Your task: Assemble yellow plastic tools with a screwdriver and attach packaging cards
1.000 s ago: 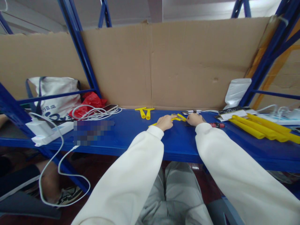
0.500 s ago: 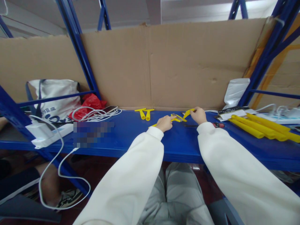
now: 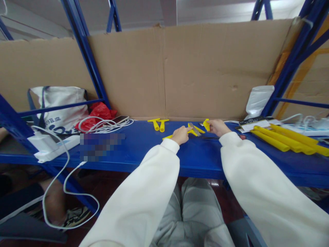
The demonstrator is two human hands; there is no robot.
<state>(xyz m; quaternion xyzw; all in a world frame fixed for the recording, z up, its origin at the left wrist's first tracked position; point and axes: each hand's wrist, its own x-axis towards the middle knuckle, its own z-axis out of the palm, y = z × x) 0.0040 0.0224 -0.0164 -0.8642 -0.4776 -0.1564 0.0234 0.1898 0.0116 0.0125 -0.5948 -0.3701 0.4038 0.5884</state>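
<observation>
Currently, from my distant seat, I have the left hand point(image 3: 180, 135) closed around a yellow handle point(image 3: 167, 137) at the blue table point(image 3: 146, 151), and I can't tell whether the handle rests on the surface. 1 end pokes out on the near side of the hand; past the fingers, the head slants away with a grey plate point(image 3: 196, 130) against it. The right hand point(image 3: 218, 127) pinches a small yellow piece point(image 3: 206, 125) by its right end, fingertips drawn together, just beside that head and apart from it.

These yellow parts look like moulded plastic, so I'd judge them light and fairly stiff, perhaps a little slick on bare skin. I'd take the handle by its round shank, well clear of the plate, whose edge may be sharp. The small piece seems thin, so I'd hold it at an end and avoid bending it.

2 T-shaped handles point(image 3: 162, 126) lie side by side near the cardboard point(image 3: 128, 75). A red-handled tool point(image 3: 210, 138) is partly hidden by the right sleeve point(image 3: 257, 164), and yellow tubes point(image 3: 280, 139) lie further right.
</observation>
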